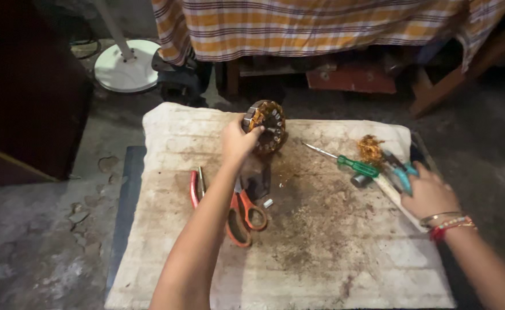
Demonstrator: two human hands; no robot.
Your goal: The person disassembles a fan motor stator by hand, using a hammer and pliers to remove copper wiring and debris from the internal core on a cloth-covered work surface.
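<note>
- One stator (266, 125), round, copper-wound, held up on edge near the far middle of the bench (333, 270); its open face looks toward the camera and right, axis roughly level.
- Left hand (238, 140) clamped on the stator's left rim, thumb over the top edge, arm reaching straight out from the near edge.
- Right hand (427, 195) well apart from the stator, out at the right edge of the bench, fingers curled on teal-handled pliers (400, 172); grip partly hidden, so how firm I cannot tell.
- So the stator lies far-left of the right hand; the left hand is the nearer, already on it.
- Green screwdriver (353, 165) lies between the two hands, tip pointing at the stator.
- Copper wire clump (370, 148) just beyond the pliers.
- Orange scissors (244, 215) beside the left forearm, red-handled tool (195, 186) just left of them.
- Small dark block (258, 181) under the stator.
</note>
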